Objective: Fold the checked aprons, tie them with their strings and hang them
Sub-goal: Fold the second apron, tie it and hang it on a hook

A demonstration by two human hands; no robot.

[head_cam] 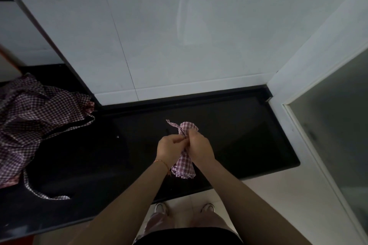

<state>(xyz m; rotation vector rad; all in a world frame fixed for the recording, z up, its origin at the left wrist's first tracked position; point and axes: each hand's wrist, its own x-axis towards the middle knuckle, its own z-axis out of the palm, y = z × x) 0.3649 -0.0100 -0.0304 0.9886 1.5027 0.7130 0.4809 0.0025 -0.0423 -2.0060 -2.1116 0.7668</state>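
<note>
A folded, rolled-up checked apron (pixel 184 166) is held above the black counter (pixel 99 155), its ends fanning out above and below my hands. My right hand (pixel 200 148) grips the bundle around its middle. My left hand (pixel 171 148) pinches the apron's string (pixel 175 126), which sticks up and to the left at the top of the bundle. A heap of unfolded checked aprons (pixel 25 121) lies on the counter at the far left, with a loose strap (pixel 39 191) trailing toward the front edge.
A white tiled wall (pixel 179 36) rises behind the counter. A white frame with frosted glass (pixel 334 125) stands at the right. My feet show on the pale floor (pixel 278 195) below the counter's front edge.
</note>
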